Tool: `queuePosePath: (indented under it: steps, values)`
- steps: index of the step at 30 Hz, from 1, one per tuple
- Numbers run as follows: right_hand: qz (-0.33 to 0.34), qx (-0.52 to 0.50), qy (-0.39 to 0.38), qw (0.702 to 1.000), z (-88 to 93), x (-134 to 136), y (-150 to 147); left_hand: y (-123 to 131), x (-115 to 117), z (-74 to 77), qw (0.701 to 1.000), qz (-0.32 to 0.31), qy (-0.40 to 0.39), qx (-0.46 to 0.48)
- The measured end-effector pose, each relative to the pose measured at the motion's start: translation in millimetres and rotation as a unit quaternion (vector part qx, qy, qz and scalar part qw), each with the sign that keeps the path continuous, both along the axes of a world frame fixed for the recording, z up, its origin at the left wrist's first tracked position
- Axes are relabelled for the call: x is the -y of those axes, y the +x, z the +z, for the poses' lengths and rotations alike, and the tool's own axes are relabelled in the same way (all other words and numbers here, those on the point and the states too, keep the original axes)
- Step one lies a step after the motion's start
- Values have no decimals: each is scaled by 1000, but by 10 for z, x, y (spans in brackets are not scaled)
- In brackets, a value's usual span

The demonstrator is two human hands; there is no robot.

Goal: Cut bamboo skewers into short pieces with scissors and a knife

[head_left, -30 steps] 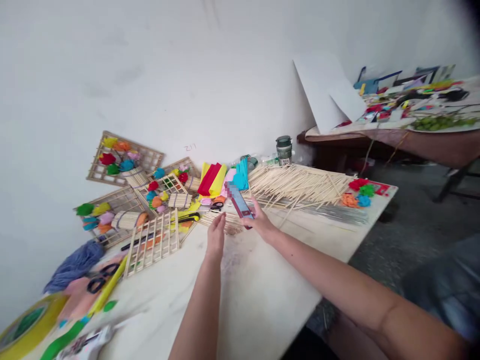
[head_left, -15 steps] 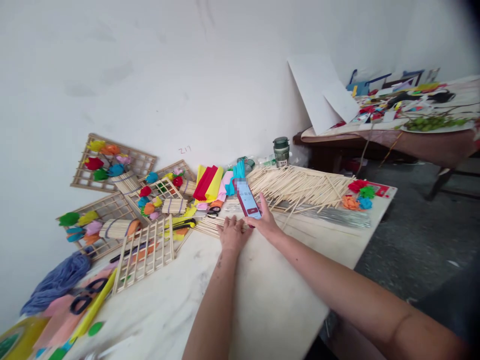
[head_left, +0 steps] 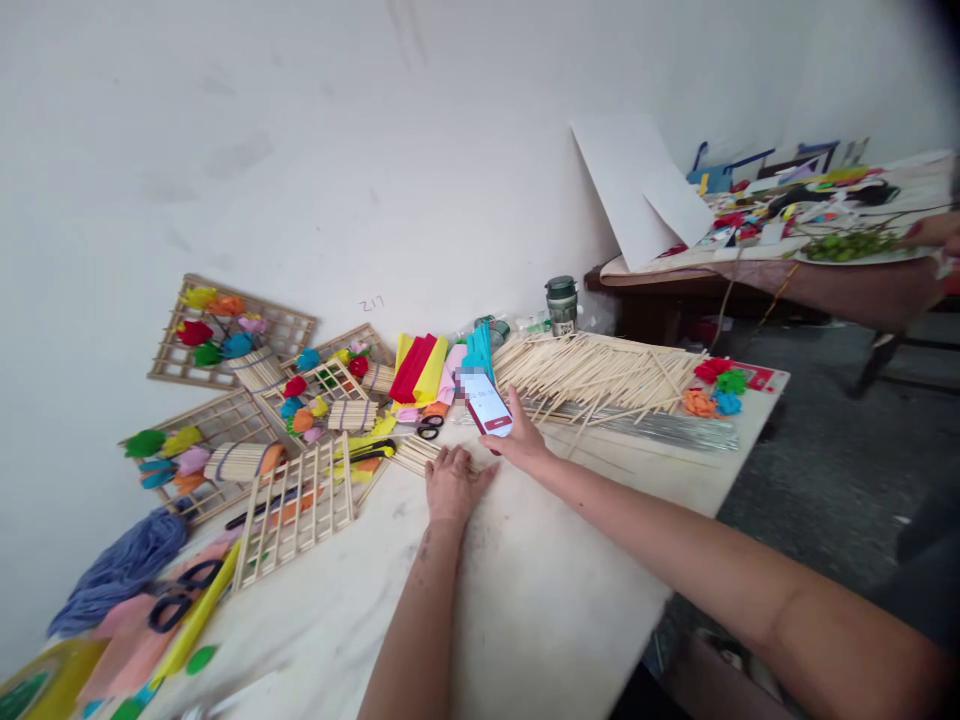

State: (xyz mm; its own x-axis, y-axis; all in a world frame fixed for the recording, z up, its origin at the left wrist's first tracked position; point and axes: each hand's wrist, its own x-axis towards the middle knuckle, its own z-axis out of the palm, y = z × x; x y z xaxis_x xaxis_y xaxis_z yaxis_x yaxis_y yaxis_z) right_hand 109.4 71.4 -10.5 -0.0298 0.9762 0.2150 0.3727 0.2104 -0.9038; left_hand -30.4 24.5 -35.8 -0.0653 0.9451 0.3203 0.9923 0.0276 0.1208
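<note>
My right hand point(head_left: 517, 440) grips a smartphone point(head_left: 486, 405) in a dark red case, its lit screen facing me and partly pixelated. Just to its left, my left hand point(head_left: 454, 485) lies on the table with its fingers stretched out and apart. Its fingertips rest at the end of a small row of thin wooden sticks point(head_left: 418, 453); whether they press on them I cannot tell. Beyond the phone are a folded turquoise paper point(head_left: 477, 350) and a large heap of wooden sticks point(head_left: 600, 370). Black-handled scissors point(head_left: 430, 428) and a yellow-black cutter knife point(head_left: 367, 450) are left of the phone.
Stick lattices point(head_left: 296, 515) with paper flowers point(head_left: 193, 333) and bound stick bundles crowd the left. Blue yarn point(head_left: 120, 570) and larger scissors point(head_left: 172, 605) lie nearer. A dark green cup point(head_left: 561, 305) stands by the wall. At far right, another person's hand point(head_left: 937, 230) reaches by green grapes point(head_left: 847, 243).
My right hand has shifted the phone slightly left and lower. My left hand has slid a little left too. Another person's hand has come into view at the far right.
</note>
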Motion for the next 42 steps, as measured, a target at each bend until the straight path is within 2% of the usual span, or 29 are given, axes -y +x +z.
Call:
queuePosePath:
  steps: [5, 11, 20, 25, 31, 42]
  values:
    - [-21, 127, -19, 991, 56, -74, -73, -72, 94, 46, 1000, -15, -1, -4]
    - [-23, 187, 21, 982, -13, -180, -203, -148, 180, -1, 1000, -18, -6, -13]
    - [-33, 197, 31, 979, 22, -302, -495, -134, 192, -40, 999, -14, 6, -28]
    - [-26, 166, 62, 984, 97, -386, -672, -130, 182, -67, 999, -11, 15, -32]
    - [-28, 133, 77, 988, 129, -686, -815, -143, 168, -99, 999, -11, 24, -34]
    - [-24, 181, 64, 981, 27, -1161, -969, -137, 171, -88, 1000, -12, 18, -18]
